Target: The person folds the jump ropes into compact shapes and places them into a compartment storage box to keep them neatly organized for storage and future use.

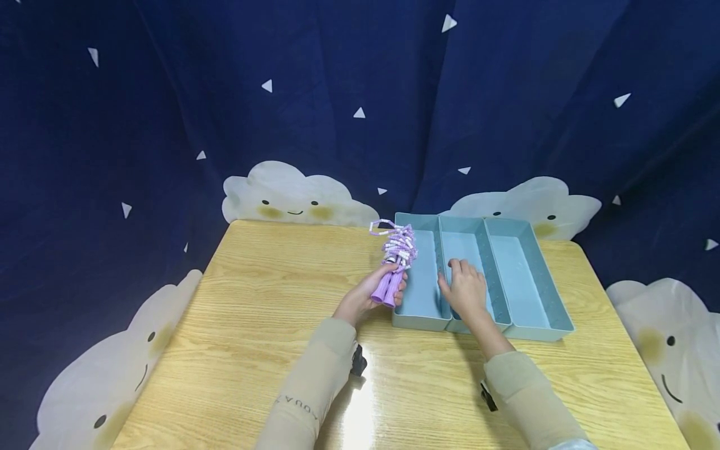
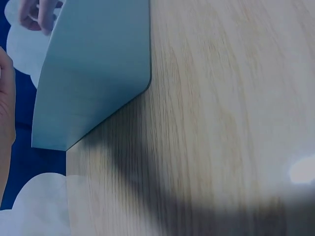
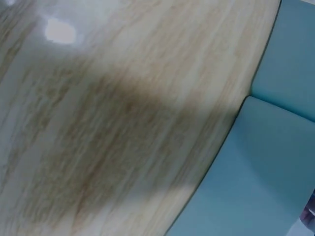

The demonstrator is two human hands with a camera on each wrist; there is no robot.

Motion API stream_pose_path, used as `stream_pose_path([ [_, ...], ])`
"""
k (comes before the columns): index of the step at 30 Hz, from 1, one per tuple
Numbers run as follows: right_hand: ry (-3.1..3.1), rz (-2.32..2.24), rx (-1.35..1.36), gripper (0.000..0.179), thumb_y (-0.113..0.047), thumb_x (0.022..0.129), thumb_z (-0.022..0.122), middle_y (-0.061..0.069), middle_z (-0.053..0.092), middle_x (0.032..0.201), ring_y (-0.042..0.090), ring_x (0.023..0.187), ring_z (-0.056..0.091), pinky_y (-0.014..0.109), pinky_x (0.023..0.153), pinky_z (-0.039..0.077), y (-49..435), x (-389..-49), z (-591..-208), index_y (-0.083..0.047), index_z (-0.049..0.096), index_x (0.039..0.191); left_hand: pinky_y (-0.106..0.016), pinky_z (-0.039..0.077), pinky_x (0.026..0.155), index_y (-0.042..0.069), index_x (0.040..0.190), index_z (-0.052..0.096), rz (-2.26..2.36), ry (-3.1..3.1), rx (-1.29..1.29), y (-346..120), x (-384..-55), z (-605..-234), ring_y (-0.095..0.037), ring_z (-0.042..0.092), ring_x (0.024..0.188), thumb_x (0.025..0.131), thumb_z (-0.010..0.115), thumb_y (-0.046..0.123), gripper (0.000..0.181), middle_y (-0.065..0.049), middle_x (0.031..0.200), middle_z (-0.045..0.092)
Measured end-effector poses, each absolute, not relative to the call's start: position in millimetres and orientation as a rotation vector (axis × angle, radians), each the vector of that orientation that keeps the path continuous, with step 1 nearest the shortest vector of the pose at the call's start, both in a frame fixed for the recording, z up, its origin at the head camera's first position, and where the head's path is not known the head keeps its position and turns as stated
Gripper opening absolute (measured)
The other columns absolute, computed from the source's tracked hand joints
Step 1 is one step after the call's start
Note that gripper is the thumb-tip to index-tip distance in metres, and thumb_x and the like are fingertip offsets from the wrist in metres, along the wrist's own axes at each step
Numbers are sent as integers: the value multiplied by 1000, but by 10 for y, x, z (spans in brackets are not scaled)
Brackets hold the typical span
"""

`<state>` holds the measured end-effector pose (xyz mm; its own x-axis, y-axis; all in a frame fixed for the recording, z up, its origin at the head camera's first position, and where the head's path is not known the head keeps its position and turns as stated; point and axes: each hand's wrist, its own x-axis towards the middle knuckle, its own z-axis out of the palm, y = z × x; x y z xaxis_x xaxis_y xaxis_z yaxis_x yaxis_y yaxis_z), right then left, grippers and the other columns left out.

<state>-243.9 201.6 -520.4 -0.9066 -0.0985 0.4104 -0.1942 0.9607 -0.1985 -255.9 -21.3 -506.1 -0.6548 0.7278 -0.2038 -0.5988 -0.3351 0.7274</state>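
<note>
In the head view my left hand (image 1: 368, 290) grips a jump rope (image 1: 400, 244) by its two purple handles, side by side and pointing toward me. Its purple-and-white beaded cord is bunched above the fingers, with one loop sticking out to the left. This bundle is at the left edge of the left blue bin (image 1: 422, 323). My right hand (image 1: 468, 290) is over the middle bin (image 1: 464, 231), fingers loosely bent, nothing visible in it. The left wrist view catches only part of my left hand (image 2: 6, 98) at its edge; the rope is hidden there.
A third blue bin (image 1: 520, 275) stands on the right, and all three sit side by side on the wooden table (image 1: 270, 281). Behind the table hangs a dark blue curtain (image 1: 337, 75) with white triangles and clouds.
</note>
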Motion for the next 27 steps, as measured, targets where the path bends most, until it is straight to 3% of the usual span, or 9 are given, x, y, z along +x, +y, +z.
stream_pose_path([
  [16,-2924,328,108,42,-37,87,52,19,55,104,37,95,52,49,74,41,2047,-2429,-5305,-3,50,111,-19,39,47,8,85,44,2092,1056,129,70,-2661,-5057,-8,41,49,99,24,30,33,1,65,47],
  [27,-2967,364,80,34,-33,88,49,19,54,100,38,92,52,50,72,40,2049,-2433,-5348,-6,51,108,-18,38,48,7,83,44,2087,1071,41,260,-2708,-5113,-8,40,50,97,28,31,33,0,66,46],
])
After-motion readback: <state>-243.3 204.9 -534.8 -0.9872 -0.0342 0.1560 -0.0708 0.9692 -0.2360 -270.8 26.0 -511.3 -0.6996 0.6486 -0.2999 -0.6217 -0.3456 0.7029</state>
